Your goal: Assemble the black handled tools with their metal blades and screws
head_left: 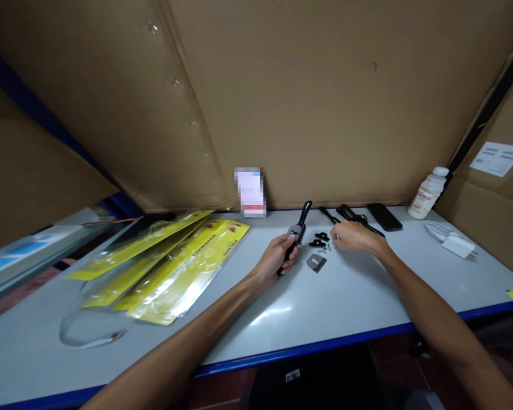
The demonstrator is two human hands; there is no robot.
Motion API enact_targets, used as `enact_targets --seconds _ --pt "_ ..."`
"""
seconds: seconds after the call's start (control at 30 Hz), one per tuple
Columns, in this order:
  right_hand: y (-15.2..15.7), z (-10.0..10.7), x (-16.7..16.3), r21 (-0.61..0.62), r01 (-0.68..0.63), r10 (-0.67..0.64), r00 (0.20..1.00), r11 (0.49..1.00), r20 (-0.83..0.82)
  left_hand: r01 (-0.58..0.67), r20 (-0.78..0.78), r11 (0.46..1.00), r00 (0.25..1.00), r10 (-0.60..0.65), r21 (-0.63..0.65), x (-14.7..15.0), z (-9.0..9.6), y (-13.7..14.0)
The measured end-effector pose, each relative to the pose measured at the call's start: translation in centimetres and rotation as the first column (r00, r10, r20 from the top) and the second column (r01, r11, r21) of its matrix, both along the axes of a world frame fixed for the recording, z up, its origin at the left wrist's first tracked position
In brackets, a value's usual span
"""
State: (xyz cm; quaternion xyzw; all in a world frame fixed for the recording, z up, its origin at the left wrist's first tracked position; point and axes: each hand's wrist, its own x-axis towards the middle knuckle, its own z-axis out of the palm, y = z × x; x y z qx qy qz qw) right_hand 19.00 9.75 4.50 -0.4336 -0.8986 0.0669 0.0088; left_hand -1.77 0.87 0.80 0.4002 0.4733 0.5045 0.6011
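Observation:
My left hand [277,256] is closed around a black spokeshave [305,214], one handle pointing up and away, with a grey blade [296,230] lying on its middle under my thumb. My right hand [351,234] is over the table with its fingers curled together; anything between the fingertips is hidden. Just left of it lie two small black cap plates [320,240] and some little silver screws [324,249]. Nearer to me is a loose grey blade [316,262] with a slot. Behind my right hand, more black spokeshaves [359,219] lie partly covered.
Yellow blister packages [188,265] spread over the left of the table [248,336]. A phone with a lit screen [251,193] leans on the cardboard at the back. A dark phone [385,217], a bottle [428,195] and a white charger [457,245] lie or stand to the right.

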Motion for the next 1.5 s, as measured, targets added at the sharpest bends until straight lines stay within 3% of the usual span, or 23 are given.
enact_targets --seconds 0.13,0.2,0.37,0.5,0.6,0.7,0.83,0.9,1.07,1.13,1.33,1.5 --pt "0.6 -1.0 -0.4 0.144 0.103 -0.086 0.989 0.984 -0.12 -0.002 -0.004 1.0 1.0 0.002 -0.017 0.1 0.0 0.1" --pt "0.6 -1.7 -0.9 0.184 0.092 -0.068 0.988 0.979 -0.136 0.002 -0.007 1.0 1.0 -0.002 -0.01 0.1 0.0 0.1" --pt "0.6 -3.3 -1.8 0.243 -0.019 0.048 0.993 0.97 -0.112 0.013 0.008 1.0 1.0 -0.013 0.013 0.1 -0.2 0.1" --pt "0.8 -3.8 -2.3 0.294 -0.015 0.039 0.996 0.956 -0.076 0.019 0.018 1.0 1.0 -0.019 0.009 0.0 -0.4 0.2" --pt "1.1 -3.7 -2.5 0.29 0.058 -0.013 0.988 0.955 -0.155 0.021 0.016 1.0 1.0 -0.021 0.015 -0.1 -0.4 0.2" --pt "1.3 -2.9 -2.4 0.271 0.168 -0.046 0.913 0.948 -0.405 0.025 -0.002 1.0 1.0 -0.025 -0.009 -0.2 -0.4 0.3" --pt "0.2 -1.5 -2.7 0.314 0.165 0.093 0.741 0.935 -0.665 0.058 -0.02 0.997 0.998 -0.059 -0.044 -0.2 -0.2 0.4" --pt "-1.0 -1.2 -3.1 0.353 0.116 0.162 0.73 0.928 -0.664 0.077 -0.031 0.996 0.996 -0.078 -0.052 -0.1 0.0 0.3" --pt "-3.1 -1.9 -4.0 0.438 -0.093 0.294 0.86 0.894 -0.417 0.09 -0.037 0.995 0.995 -0.092 -0.052 0.1 0.4 0.1" --pt "-3.0 -2.2 -4.1 0.412 -0.128 0.304 0.866 0.902 -0.397 0.074 -0.029 0.996 0.997 -0.075 -0.053 0.1 0.5 0.0" --pt "-2.3 -2.3 -4.2 0.16 -0.121 0.194 0.776 0.98 -0.6 0.058 -0.026 0.997 0.998 -0.059 -0.041 -0.1 0.2 0.1" --pt "-2.5 -2.1 -4.5 0.035 -0.12 0.112 0.733 0.992 -0.671 0.047 -0.005 0.998 0.999 -0.047 -0.043 -0.2 0.0 0.2"
